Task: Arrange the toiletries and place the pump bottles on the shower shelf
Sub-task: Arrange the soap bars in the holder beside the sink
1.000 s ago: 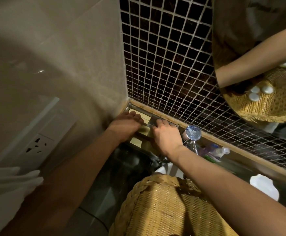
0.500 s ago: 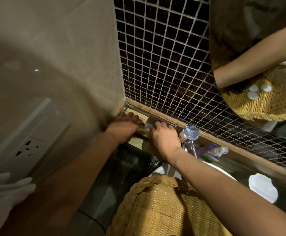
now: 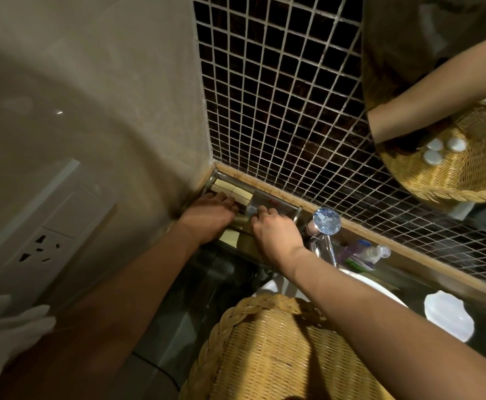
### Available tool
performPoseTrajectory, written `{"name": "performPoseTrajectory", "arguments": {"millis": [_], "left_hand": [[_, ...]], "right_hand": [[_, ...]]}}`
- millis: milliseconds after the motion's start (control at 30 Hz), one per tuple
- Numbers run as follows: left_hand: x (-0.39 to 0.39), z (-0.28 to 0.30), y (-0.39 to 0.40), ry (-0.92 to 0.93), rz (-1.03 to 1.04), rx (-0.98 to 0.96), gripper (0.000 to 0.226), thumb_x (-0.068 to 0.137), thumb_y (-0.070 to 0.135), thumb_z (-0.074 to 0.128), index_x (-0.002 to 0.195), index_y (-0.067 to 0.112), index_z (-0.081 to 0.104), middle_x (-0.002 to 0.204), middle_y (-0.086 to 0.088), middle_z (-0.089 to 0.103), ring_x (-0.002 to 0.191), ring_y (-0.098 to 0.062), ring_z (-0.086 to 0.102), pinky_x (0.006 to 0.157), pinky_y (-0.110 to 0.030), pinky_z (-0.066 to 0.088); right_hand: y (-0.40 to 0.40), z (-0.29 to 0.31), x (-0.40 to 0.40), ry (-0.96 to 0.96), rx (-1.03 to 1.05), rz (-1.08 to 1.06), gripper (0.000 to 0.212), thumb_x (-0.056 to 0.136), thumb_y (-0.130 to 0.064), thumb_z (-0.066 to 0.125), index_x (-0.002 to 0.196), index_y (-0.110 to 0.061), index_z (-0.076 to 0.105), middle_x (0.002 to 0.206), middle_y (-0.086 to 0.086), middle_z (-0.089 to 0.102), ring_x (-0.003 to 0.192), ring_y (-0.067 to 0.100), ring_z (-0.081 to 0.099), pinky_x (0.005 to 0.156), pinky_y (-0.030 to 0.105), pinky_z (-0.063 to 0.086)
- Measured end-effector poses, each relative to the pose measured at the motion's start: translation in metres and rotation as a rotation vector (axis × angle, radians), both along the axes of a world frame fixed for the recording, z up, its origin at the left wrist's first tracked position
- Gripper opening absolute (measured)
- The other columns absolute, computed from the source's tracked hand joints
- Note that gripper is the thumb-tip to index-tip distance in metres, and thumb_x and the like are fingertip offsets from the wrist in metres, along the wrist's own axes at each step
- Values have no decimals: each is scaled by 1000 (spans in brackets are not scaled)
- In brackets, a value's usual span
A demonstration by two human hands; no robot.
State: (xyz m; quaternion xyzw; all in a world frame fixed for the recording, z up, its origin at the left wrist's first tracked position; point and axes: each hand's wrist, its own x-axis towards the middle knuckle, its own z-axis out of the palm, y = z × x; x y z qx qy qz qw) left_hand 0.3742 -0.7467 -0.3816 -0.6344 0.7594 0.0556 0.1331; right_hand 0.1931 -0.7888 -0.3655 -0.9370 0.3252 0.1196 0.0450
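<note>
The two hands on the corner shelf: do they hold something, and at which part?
Cannot be told. The left hand and right hand lie on small boxes on the shelf, fingertips hidden.

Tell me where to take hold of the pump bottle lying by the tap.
Probably grip the pump bottle round its clear body, coming from above: it lies on its side behind the faucet, nozzle pointing right, with the mosaic wall close behind it.

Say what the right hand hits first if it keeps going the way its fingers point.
Probably the shelf's back rail, then the tiled wall. The right hand's fingertips already rest on the shelf; depth is hard to judge.
</note>
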Motion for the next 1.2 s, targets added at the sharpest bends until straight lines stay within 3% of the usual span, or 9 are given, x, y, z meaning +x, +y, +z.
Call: {"name": "performPoseTrajectory", "arguments": {"millis": [167,300,433,567,733,800,967,1200], "left_hand": [[-3,-4,0,27,16,-47,46,86,23,65,130,20,53,133,-7,55,122,-28,50,103,-44,39],[-8,-2,-4,98,59,38,41,89,24,62,130,23,54,137,-6,52,126,-27,48,108,-44,38],[-12,0,-3,132,101,144,43,88,24,66,129,27,53,137,-4,51,127,-28,46,107,-48,39],[-14,0,-1,106,97,121,48,86,22,66,132,25,51,138,-5,51,128,-29,45,105,-47,38],[-14,-2,6,143,45,67,63,83,49,66,138,26,46,143,-3,46,132,-26,42,107,-44,38],[-14,2,4,131,37,84,66,81,51,68,138,26,45,142,-2,46,132,-26,42,108,-45,38],[-17,7,1,111,20,72,53,88,36,64,136,24,47,139,-3,48,128,-25,43,103,-42,39],[-20,18,2,121,65,80,37,92,35,58,127,24,53,127,-3,54,117,-22,51,98,-40,45]], "right_hand": [[-1,-1,0,-27,30,3,48,92,-11,61,137,-12,46,124,13,59,107,30,59,81,38,51],[-1,-2,3,27,85,31,35,94,-11,58,128,-13,54,116,9,59,100,27,61,69,35,44],[0,-3,4,27,112,47,27,94,-12,59,121,-14,60,114,8,60,98,26,63,74,35,48],[1,-4,4,30,110,48,26,95,-13,58,120,-14,60,116,9,60,102,27,62,80,38,52],[1,-6,-1,15,90,53,44,93,-17,63,135,-12,51,128,12,55,113,30,57,85,41,52],[0,-7,-1,30,78,52,52,92,-18,65,140,-12,47,132,13,52,118,30,54,89,41,51],[3,-10,-2,26,96,49,68,90,-12,66,150,-14,35,139,15,47,122,33,51,96,44,51],[7,0,0,29,97,26,60,89,-12,67,144,-13,41,135,14,49,119,31,54,90,42,52]]}}
